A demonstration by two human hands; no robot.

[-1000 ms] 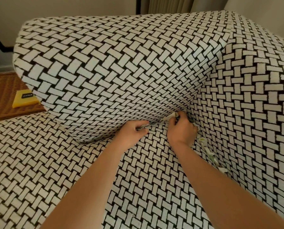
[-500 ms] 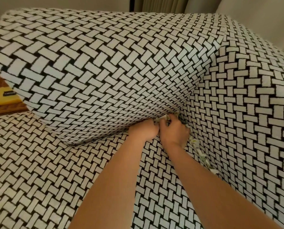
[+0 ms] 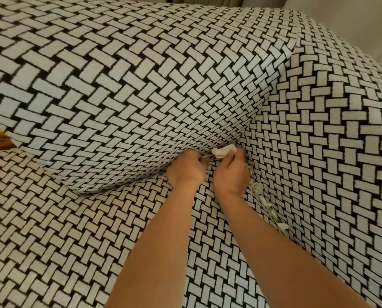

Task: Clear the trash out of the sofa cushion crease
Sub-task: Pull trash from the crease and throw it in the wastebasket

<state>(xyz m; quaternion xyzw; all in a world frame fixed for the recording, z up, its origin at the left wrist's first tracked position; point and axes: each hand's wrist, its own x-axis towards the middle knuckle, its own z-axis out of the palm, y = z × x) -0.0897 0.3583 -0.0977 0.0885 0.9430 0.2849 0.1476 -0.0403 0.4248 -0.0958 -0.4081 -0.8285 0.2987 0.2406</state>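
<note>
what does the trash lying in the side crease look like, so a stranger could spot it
On the black-and-white sofa, find the crease where the seat meets the right side panel. A crumpled paper strip runs along it from beside the right hand toward the camera. Unlike the plain white wad that hand grips, it is long, thin and green-flecked.

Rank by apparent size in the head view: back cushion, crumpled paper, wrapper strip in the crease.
1. back cushion, by far largest.
2. wrapper strip, long and thin.
3. crumpled paper, partly hidden in the right hand; its rank is unsure.
</note>
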